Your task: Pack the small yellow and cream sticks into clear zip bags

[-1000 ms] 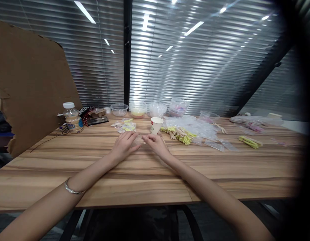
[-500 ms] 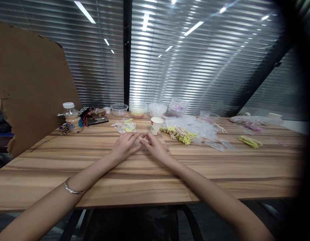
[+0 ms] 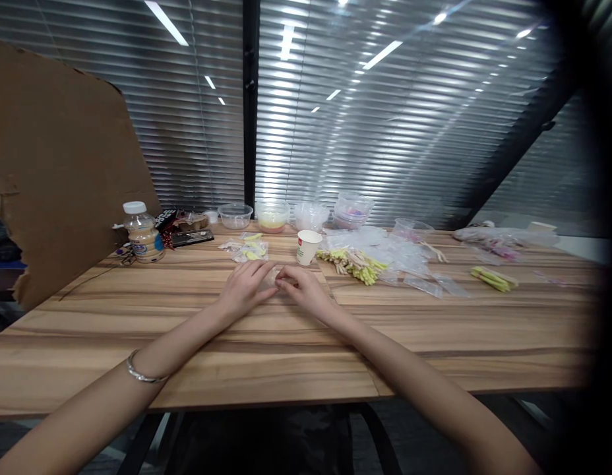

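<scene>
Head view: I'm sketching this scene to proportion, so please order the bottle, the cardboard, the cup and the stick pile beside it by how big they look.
Largest to smallest:
1. Cardboard
2. Bottle and stick pile: one taller, the other wider, too alike to rank
3. Cup

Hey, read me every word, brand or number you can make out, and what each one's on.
No text is readable.
Red-marked white paper cup: small print, too blurred to read.
White-capped clear plastic bottle: label lettering too small and blurred.
Black packet with pale lettering: too blurred to read.
</scene>
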`<action>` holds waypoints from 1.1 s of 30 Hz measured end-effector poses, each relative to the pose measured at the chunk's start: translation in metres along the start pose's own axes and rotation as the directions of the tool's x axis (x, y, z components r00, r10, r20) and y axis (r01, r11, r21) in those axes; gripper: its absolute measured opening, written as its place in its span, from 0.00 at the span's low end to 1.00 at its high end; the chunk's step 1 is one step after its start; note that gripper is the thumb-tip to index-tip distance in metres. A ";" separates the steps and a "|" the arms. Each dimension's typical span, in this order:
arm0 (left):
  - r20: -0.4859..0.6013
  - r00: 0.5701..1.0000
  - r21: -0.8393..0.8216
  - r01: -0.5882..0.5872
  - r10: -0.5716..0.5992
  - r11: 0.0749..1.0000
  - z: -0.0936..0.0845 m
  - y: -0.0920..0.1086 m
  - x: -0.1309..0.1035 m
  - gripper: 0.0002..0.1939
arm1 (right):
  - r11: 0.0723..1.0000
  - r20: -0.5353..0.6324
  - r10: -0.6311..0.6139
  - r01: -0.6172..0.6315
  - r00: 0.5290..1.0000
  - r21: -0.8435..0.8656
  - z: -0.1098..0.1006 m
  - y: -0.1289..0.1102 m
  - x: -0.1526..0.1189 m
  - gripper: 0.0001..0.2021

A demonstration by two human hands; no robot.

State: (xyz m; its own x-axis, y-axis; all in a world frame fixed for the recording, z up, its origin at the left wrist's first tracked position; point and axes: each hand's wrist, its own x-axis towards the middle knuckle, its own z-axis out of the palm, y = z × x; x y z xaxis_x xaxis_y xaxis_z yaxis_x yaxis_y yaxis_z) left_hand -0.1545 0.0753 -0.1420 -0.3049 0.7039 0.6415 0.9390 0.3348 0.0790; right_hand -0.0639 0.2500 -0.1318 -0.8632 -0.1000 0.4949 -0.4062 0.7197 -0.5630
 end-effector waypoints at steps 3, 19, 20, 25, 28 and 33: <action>-0.013 1.000 0.009 0.003 -0.003 1.000 0.001 -0.001 0.000 0.24 | 1.000 -0.016 -0.024 0.024 1.000 -0.012 0.001 0.001 0.000 0.06; 0.049 0.999 -0.082 -0.002 0.006 0.997 0.000 0.000 0.000 0.28 | 0.993 -0.156 -0.071 0.085 0.985 0.082 0.000 -0.005 0.000 0.05; 0.044 0.999 -0.083 0.007 -0.003 0.997 0.000 0.000 0.000 0.28 | 0.992 -0.169 -0.079 0.094 0.982 0.087 -0.001 -0.006 0.001 0.07; -0.008 0.999 -0.115 0.032 -0.033 0.993 0.001 0.000 0.000 0.31 | 0.986 -0.187 -0.030 0.060 0.982 0.158 0.001 -0.006 0.001 0.13; -0.025 0.999 -0.138 0.036 -0.040 0.990 0.001 0.001 0.000 0.33 | 0.970 -0.185 0.037 0.009 0.982 0.242 0.003 -0.003 0.001 0.13; -0.016 0.998 -0.172 0.063 -0.067 0.983 0.000 0.003 0.000 0.35 | 0.950 -0.193 0.088 -0.024 0.977 0.310 0.002 -0.003 0.001 0.11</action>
State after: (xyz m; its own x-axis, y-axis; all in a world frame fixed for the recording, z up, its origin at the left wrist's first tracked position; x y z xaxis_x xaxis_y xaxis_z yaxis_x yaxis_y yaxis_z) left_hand -0.1517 0.0764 -0.1421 -0.3641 0.6699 0.6470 0.9313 0.2653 0.2495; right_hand -0.0639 0.2458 -0.1312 -0.8214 0.0978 0.5620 -0.4584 0.4732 -0.7523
